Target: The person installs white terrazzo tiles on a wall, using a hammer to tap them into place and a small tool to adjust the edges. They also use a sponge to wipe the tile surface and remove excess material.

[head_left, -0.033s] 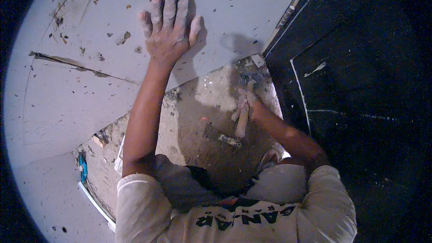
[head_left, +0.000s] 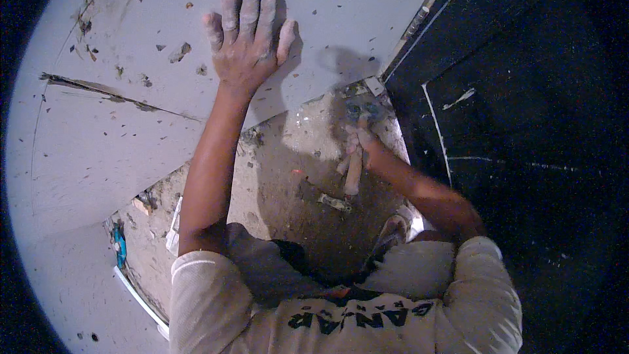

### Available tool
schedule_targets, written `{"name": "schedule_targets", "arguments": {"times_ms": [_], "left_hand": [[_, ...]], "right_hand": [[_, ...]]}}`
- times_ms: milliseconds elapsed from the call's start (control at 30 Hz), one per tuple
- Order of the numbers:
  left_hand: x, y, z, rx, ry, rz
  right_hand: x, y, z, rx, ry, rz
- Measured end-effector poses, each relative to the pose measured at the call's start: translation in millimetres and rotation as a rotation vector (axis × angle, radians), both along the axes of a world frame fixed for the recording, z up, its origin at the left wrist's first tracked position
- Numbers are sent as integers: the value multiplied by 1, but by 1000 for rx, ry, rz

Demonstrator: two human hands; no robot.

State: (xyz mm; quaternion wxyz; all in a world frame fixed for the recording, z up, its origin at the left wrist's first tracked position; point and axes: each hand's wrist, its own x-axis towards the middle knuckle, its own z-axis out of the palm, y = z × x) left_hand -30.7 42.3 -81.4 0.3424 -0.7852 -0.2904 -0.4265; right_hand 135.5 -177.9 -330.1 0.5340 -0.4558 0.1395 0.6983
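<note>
My left hand (head_left: 244, 56), dusty at the fingers, lies flat on the pale grey wall (head_left: 327, 6) with its fingers spread. My right hand (head_left: 360, 141) is closed round the wooden handle of a hammer (head_left: 352, 177), low in the corner between the wall and the dark panel. The handle's butt points back toward me. Its dark head, blurred, is beyond my fist, close to the rough, dusty floor (head_left: 282, 183) at the foot of the wall. Whether the head touches anything I cannot tell.
On the right stands a black panel (head_left: 511, 124) with white lines. A flat pale scrap (head_left: 334, 203) lies on the floor before my knees. Farther left are a broken chunk (head_left: 142, 204), a blue object (head_left: 119, 246) and a white strip (head_left: 141, 301). A crack (head_left: 118, 95) runs across the wall.
The hammer and my right hand have shifted slightly; the dark head shows more plainly now. My right elbow sits a little farther right, with more of my shoe visible. My left hand stays against the wall.
</note>
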Motion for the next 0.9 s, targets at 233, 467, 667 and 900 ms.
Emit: {"name": "schedule_targets", "arguments": {"times_ms": [233, 467, 667, 900], "left_hand": [[-6, 4, 2, -62, -45, -115], [-13, 9, 0, 14, -136, -290], [-17, 15, 1, 25, -155, -389], [-23, 20, -2, 70, -164, -475]], "right_hand": [[-27, 20, 18, 75, -373, -41], [-69, 15, 19, -28, -126, -741], [-96, 92, -19, 151, -342, -822], [-109, 59, -29, 159, -428, -747]]}}
